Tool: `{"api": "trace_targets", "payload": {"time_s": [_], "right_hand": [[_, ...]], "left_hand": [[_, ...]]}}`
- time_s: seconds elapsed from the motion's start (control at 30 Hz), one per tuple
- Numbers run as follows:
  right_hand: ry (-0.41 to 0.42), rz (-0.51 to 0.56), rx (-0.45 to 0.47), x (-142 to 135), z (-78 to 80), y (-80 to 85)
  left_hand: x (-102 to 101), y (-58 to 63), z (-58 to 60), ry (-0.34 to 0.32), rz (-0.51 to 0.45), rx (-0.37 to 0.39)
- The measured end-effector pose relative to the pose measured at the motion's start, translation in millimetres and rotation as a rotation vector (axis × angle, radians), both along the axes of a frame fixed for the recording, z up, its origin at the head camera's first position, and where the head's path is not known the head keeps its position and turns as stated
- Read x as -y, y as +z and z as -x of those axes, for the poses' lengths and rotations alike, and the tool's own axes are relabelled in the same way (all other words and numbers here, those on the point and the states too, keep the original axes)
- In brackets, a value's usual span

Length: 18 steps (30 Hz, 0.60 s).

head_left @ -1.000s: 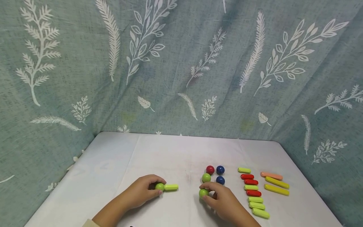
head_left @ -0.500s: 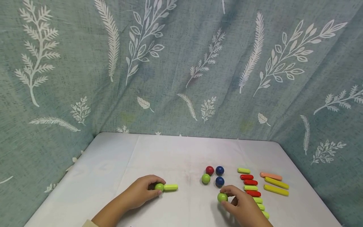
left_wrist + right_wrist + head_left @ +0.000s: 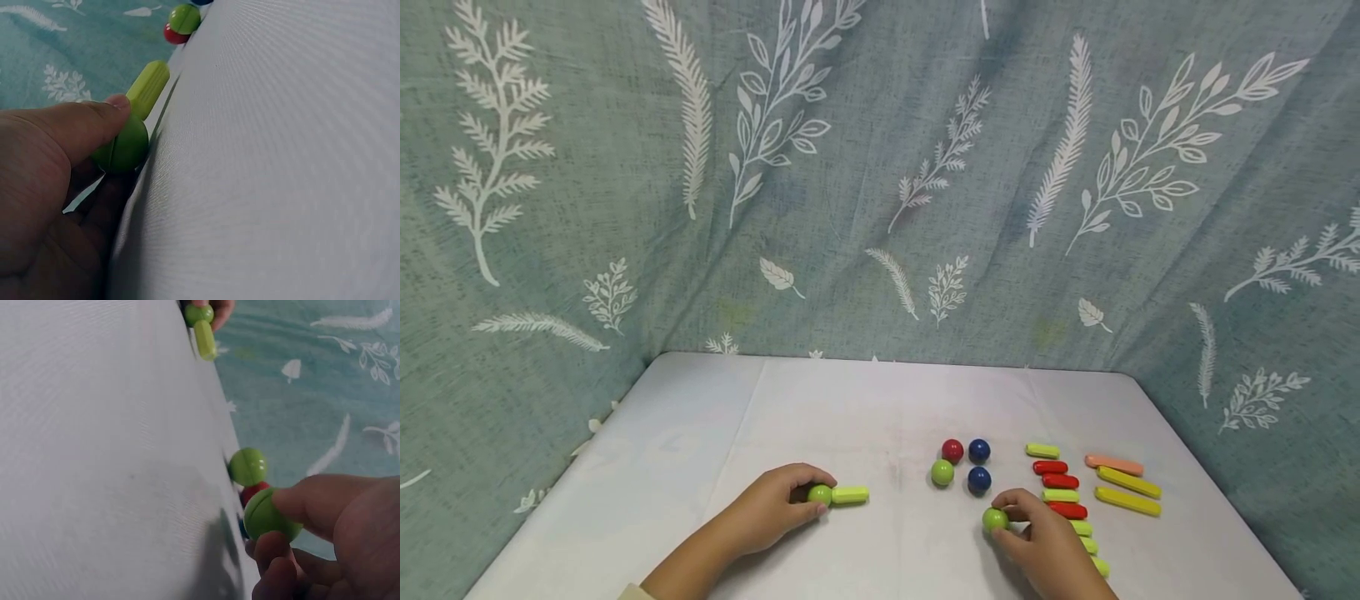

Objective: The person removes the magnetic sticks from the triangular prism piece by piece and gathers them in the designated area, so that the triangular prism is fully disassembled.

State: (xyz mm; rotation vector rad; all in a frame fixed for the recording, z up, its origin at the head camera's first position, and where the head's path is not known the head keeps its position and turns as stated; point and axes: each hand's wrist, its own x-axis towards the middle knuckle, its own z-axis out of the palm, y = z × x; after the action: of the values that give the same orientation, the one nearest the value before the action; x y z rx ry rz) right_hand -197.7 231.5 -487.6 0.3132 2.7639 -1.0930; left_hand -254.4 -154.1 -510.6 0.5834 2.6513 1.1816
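My left hand (image 3: 778, 504) pinches a green ball (image 3: 125, 147) low over the white table. A short yellow-green stick (image 3: 851, 495) points right from that ball, end against it. Farther right, my right hand (image 3: 1041, 537) grips another green ball (image 3: 269, 517) between thumb and fingers, with a shadow beneath it on the cloth. Just behind that hand stand a third green ball (image 3: 942, 472), a red ball (image 3: 952, 451) and two blue balls (image 3: 979, 480). The right hand overlaps the near end of a column of short sticks in the head view.
The column on the right holds red sticks (image 3: 1060, 481) and yellow-green sticks (image 3: 1042, 450). Beyond it lie an orange stick (image 3: 1114, 464) and two longer yellow sticks (image 3: 1127, 501). A leaf-patterned curtain (image 3: 850, 183) hangs behind and beside the white table (image 3: 700, 417).
My right hand has carried its green ball rightward, away from the other balls and up to the stick column. The left hand, its ball and the stick stay in place.
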Motion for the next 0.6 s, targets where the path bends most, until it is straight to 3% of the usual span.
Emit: {"api": "trace_targets", "payload": {"time_s": [0.6], "right_hand": [[-0.078,-0.028,0.008,7.5,9.2,-10.4]], "left_hand": [[-0.2,-0.2,-0.9,0.006,-0.005,0.006]]}}
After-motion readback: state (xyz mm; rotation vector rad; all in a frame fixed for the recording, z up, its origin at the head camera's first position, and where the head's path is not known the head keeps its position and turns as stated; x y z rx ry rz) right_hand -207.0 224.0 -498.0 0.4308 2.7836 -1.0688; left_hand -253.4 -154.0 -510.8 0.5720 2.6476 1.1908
